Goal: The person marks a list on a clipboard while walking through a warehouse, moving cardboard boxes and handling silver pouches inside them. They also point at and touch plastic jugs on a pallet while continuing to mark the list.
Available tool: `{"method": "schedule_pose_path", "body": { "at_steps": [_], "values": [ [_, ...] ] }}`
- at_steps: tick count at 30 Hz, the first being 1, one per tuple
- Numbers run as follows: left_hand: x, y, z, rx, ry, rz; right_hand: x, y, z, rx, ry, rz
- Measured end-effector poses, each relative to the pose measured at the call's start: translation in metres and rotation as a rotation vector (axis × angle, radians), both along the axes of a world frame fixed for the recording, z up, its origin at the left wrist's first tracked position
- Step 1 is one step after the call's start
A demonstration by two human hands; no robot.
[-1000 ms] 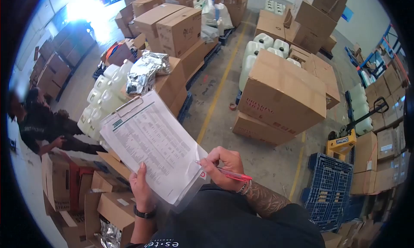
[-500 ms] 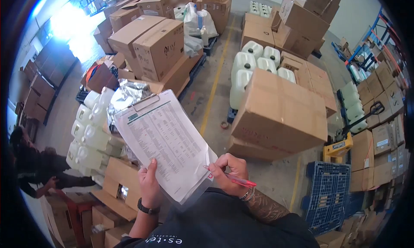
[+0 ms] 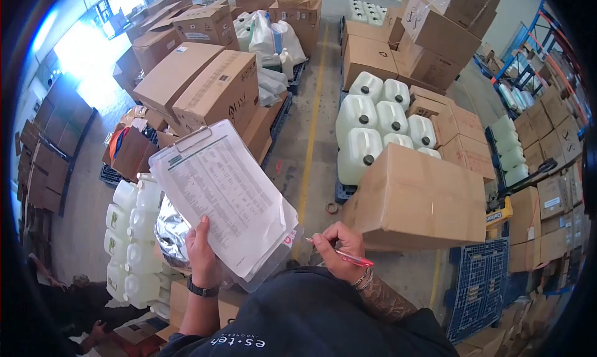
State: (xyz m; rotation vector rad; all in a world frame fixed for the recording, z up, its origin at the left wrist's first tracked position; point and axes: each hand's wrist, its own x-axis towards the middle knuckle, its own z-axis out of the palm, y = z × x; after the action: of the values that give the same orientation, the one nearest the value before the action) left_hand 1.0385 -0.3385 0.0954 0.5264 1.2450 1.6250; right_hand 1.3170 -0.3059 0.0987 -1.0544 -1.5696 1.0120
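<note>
A clipboard (image 3: 186, 140) with several printed sheets (image 3: 227, 195) is tilted in front of my chest. My left hand (image 3: 204, 254) grips its lower left edge, thumb on the paper. My right hand (image 3: 339, 250) is closed around a red pen (image 3: 353, 258), its tip pointing left, just off the lower right corner of the sheets. The corner of the top sheets is slightly lifted, with a pink mark beside it.
A large carton (image 3: 423, 198) and white jerrycans (image 3: 360, 155) stand ahead right. More cartons (image 3: 217, 90) and jerrycans (image 3: 140, 257) are on the left. A blue pallet (image 3: 479, 288) and yellow pallet jack (image 3: 499, 214) are at right. Another person (image 3: 81, 304) is low at left.
My right hand and the pen have come away from the sheets, slightly to the right. The clipboard has shifted a little left. The view has moved, and the other person appears lower.
</note>
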Motion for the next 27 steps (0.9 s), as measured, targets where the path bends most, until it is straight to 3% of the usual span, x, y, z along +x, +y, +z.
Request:
{"method": "schedule_pose_path", "body": {
  "at_steps": [11, 21, 27],
  "values": [
    [0.003, 0.171, -0.026, -0.136, -0.018, 0.054, -0.011, 0.2, -0.037, -0.081, 0.017, 0.08],
    [0.005, 0.34, -0.008, -0.114, -0.012, 0.147, 0.018, 0.402, -0.007, -0.11, -0.011, 0.052],
    [-0.017, 0.426, -0.031, -0.124, -0.016, 0.22, 0.01, 0.484, -0.022, -0.118, -0.013, 0.031]
  ]
}}
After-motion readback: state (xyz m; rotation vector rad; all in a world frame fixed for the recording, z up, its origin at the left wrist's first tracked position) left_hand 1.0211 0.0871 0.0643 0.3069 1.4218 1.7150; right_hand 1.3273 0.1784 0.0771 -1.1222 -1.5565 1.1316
